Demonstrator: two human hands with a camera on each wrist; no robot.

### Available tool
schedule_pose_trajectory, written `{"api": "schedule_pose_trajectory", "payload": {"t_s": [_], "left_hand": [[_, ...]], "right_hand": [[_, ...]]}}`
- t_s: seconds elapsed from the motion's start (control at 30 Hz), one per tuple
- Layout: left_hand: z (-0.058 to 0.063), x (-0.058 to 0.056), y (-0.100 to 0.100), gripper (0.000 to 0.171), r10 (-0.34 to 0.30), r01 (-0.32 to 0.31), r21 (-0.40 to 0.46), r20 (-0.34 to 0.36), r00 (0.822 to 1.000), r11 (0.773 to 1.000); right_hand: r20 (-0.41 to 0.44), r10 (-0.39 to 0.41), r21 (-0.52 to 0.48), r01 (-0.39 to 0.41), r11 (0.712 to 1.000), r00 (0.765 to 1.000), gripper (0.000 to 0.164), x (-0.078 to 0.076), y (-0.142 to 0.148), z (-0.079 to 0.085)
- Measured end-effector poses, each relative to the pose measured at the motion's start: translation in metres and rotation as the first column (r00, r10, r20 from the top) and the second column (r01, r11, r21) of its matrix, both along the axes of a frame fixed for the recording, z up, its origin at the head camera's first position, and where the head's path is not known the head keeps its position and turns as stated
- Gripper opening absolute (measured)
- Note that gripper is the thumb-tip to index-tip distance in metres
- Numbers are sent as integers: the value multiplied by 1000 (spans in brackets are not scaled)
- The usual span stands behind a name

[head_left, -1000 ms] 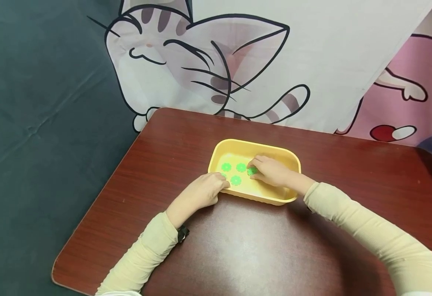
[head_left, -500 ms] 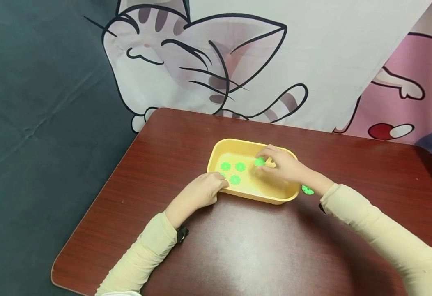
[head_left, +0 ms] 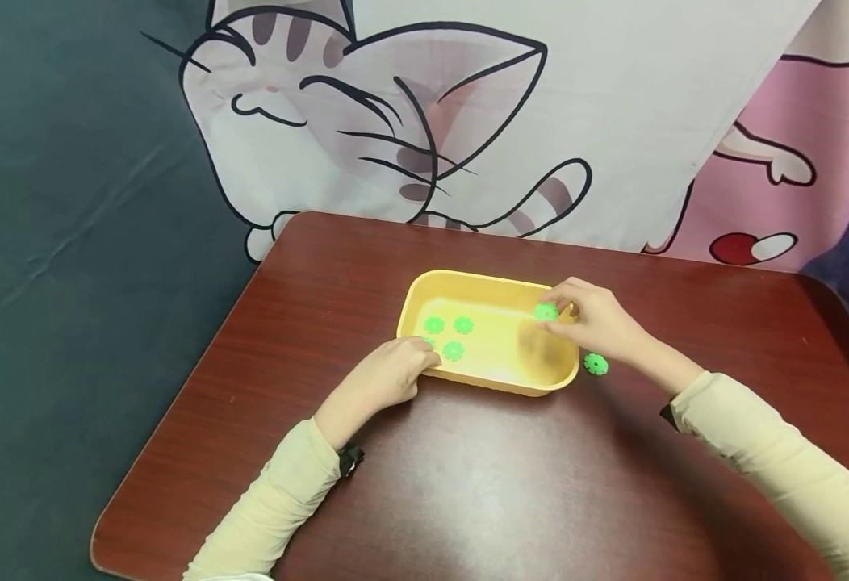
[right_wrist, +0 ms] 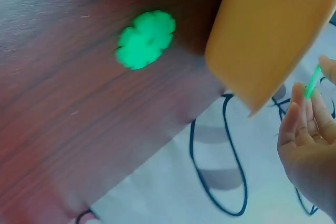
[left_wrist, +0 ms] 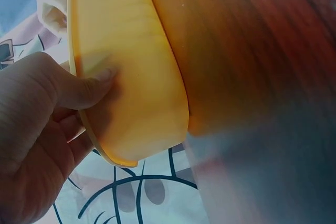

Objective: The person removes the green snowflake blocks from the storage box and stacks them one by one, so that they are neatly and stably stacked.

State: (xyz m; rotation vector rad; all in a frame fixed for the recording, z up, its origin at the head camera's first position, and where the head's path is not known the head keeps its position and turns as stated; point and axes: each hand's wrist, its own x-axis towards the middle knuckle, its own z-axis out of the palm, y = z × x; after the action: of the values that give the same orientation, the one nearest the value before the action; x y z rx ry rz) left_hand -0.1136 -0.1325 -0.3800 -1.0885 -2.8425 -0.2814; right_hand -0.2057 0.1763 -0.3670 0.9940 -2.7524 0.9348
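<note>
A yellow plastic tray (head_left: 497,378) stands on the table, with several green flower-shaped discs (head_left: 453,351) lying in its left part. My left hand (head_left: 393,371) grips the tray's near left rim; in the left wrist view its thumb (left_wrist: 86,90) lies on the outer wall and the other fingers go behind the rim. Above the tray's right end, my right hand (head_left: 595,319) pinches one green flower-shaped disc (head_left: 546,311) between thumb and fingertips. That disc appears edge-on in the right wrist view. Just right of the tray, another green disc (right_wrist: 145,40) lies flat on the table.
The brown wooden table (head_left: 424,484) has a rounded left corner and a far edge behind the tray. A cloth with a printed cat (head_left: 395,121) hangs behind it, and a dark green cloth (head_left: 69,242) is at the left.
My right hand has lifted a green disc from the tray floor and carried it rightward to the tray's right end. The disc on the table has come into view. My left hand keeps its grip.
</note>
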Motion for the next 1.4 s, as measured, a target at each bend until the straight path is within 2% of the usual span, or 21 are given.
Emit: {"api": "schedule_pose_trajectory", "payload": {"t_s": [0.13, 0.4, 0.7, 0.87, 0.97, 1.13, 1.4], "left_hand": [[1, 1, -2, 25, 6, -6, 2, 16, 1000, 1000], [0, 0, -4, 26, 7, -7, 12, 8, 1000, 1000], [-2, -2, -1, 24, 1, -1, 1, 8, 1000, 1000], [-1, -3, 1, 25, -4, 4, 1, 1, 1000, 1000], [-1, -3, 2, 26, -7, 7, 4, -2, 1000, 1000], [0, -4, 2, 25, -12, 12, 9, -9, 1000, 1000], [-1, -4, 1, 24, -12, 12, 18, 5, 1000, 1000]], "right_hand": [[-20, -33, 1, 33, 999, 999, 30, 2, 16, 0], [11, -138, 13, 138, 990, 990, 27, 7, 46, -9], [-32, -97, 58, 98, 993, 995, 26, 12, 70, -26], [-52, -45, 94, 50, 994, 998, 26, 15, 77, -34], [-32, -25, 114, 29, 993, 999, 25, 19, 80, -40], [13, -37, 160, 34, 987, 999, 25, 22, 80, -47], [28, -31, 214, 24, 976, 999, 26, 26, 77, -52]]}}
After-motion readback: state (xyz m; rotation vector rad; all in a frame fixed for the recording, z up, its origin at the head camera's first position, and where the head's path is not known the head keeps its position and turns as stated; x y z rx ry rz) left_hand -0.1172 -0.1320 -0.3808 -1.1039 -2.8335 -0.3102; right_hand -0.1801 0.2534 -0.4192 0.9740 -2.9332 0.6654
